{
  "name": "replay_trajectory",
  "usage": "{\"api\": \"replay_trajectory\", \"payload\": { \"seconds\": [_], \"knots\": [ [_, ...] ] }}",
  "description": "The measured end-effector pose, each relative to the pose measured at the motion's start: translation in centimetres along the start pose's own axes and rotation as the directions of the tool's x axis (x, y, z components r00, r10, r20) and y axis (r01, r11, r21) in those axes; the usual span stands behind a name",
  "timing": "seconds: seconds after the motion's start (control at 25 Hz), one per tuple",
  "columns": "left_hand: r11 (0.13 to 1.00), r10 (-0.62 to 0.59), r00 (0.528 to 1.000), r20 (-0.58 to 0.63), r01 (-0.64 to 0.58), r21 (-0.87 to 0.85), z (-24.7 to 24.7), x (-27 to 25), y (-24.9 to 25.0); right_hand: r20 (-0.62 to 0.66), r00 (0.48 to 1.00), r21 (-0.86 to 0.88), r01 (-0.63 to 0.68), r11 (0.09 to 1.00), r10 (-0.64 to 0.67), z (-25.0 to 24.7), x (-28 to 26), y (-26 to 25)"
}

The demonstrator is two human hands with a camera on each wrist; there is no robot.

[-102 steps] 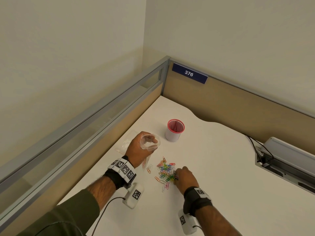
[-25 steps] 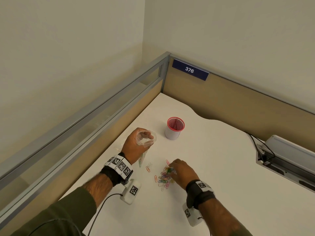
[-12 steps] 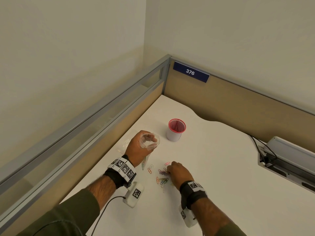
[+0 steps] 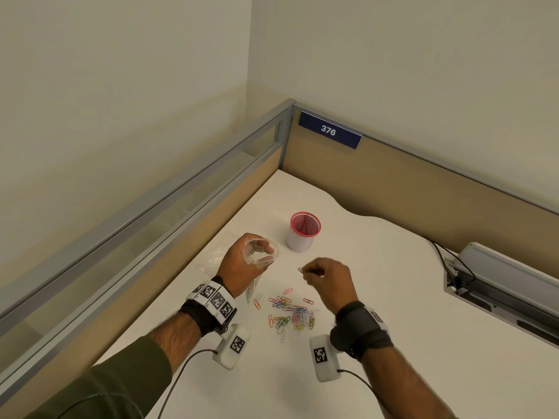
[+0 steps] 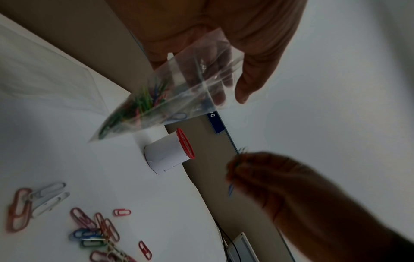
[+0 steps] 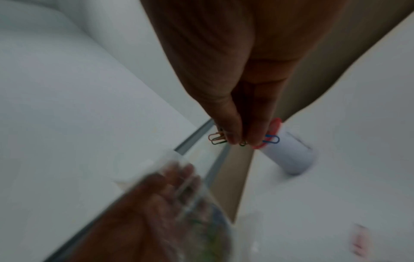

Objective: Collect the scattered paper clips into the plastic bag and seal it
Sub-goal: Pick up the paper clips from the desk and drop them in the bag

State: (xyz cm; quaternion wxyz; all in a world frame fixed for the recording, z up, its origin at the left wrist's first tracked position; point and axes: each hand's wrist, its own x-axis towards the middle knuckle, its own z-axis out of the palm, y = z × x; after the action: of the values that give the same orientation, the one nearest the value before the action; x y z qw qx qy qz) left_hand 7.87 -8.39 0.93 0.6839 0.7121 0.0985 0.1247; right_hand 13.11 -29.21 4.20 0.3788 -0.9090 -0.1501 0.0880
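My left hand (image 4: 242, 264) holds a clear plastic bag (image 4: 260, 255) above the desk with its mouth spread wide; coloured clips lie in its lower corner (image 5: 134, 106). My right hand (image 4: 325, 276) is raised just right of the bag's mouth and pinches a small bunch of paper clips (image 6: 244, 140) between thumb and fingertips. A loose pile of coloured paper clips (image 4: 292, 313) lies on the white desk (image 4: 393, 282) below and between both hands, with a few strays (image 4: 257, 300) near the left wrist.
A white cup with a red mesh rim (image 4: 303, 231) stands behind the hands. Spare clear bags (image 4: 211, 258) lie flat left of my left hand. A grey cable box (image 4: 499, 282) is set in the desk at right. Partition walls close the back and left.
My right hand has lifted off the pile with several clips and moved up toward the bag's mouth. The pile has grown smaller. The left hand and bag have stayed put.
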Motion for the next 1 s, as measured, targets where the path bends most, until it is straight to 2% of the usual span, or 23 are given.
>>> {"api": "replay_trajectory", "payload": {
  "seconds": [0.12, 0.24, 0.36, 0.48, 0.56, 0.64, 0.76, 0.84, 0.88, 0.96, 1.0],
  "knots": [
    [1.000, 0.000, 1.000, 0.010, 0.000, 0.026, 0.6, 0.2, -0.2, -0.023, 0.991, 0.055, 0.130, 0.990, -0.129, -1.9, 0.1, -4.7],
    [0.999, 0.010, 0.999, 0.035, -0.011, 0.039, 1.0, 0.0, 0.0, -0.008, 0.970, 0.040, 0.244, 0.969, -0.244, -2.0, 0.7, -8.2],
    [0.992, 0.033, 0.997, 0.065, -0.041, 0.119, 1.3, 0.2, -0.1, 0.081, 0.949, -0.097, 0.311, 0.946, -0.304, -0.9, 1.6, -9.8],
    [0.980, -0.001, 0.998, 0.057, -0.010, 0.196, 1.4, 0.6, -0.4, 0.217, 0.933, -0.306, 0.345, 0.887, -0.288, -0.1, 1.9, -10.5],
    [0.978, -0.030, 0.999, 0.039, 0.021, 0.208, 1.5, 0.7, -0.3, 0.255, 0.928, -0.372, 0.353, 0.858, -0.271, 0.0, 1.9, -11.0],
    [0.983, -0.002, 0.999, 0.053, -0.008, 0.182, 1.4, 0.6, -0.3, 0.216, 0.930, -0.325, 0.356, 0.876, -0.297, -0.4, 1.6, -11.3],
    [0.996, 0.027, 0.997, 0.078, -0.033, 0.079, 1.2, 0.2, -0.3, 0.037, 0.941, -0.149, 0.339, 0.929, -0.337, -2.0, 1.1, -10.6],
    [1.000, 0.013, 0.999, 0.053, -0.014, 0.012, 1.1, 0.1, -0.4, -0.065, 0.962, -0.079, 0.261, 0.962, -0.267, -2.7, 1.2, -7.5],
    [1.000, 0.011, 0.999, 0.039, -0.011, 0.008, 1.0, -0.1, -0.1, -0.074, 0.978, -0.091, 0.189, 0.978, -0.196, -2.7, 1.3, -4.9],
    [1.000, 0.009, 1.000, 0.023, -0.009, -0.002, 0.7, 0.0, -0.2, 0.002, 1.000, -0.237, -0.006, 0.972, 0.007, -1.5, 0.9, 0.9],
    [1.000, 0.009, 1.000, 0.019, -0.009, -0.011, 0.5, 0.1, -0.2, 0.060, 0.991, -0.339, -0.094, 0.936, 0.121, -0.7, 0.3, 3.6]
  ]
}}
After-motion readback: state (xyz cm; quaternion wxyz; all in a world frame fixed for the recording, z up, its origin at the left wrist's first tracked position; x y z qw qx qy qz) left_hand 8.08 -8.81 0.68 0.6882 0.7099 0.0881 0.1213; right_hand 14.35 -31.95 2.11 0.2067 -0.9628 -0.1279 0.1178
